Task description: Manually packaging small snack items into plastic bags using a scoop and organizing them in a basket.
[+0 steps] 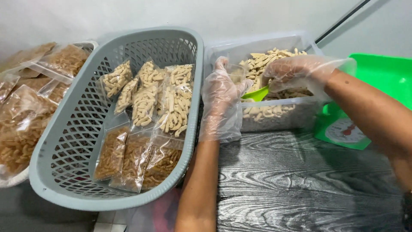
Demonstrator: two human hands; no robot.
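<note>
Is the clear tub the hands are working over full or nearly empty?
Fairly full. Pale snack sticks heap above the rim of the clear tub and show through its front wall.

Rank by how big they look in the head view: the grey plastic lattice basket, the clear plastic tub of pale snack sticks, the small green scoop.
1. Grey plastic lattice basket, largest, though it lies nearer the camera.
2. Clear plastic tub of pale snack sticks.
3. Small green scoop, smallest; its handle is hidden by the gloved right hand.
</note>
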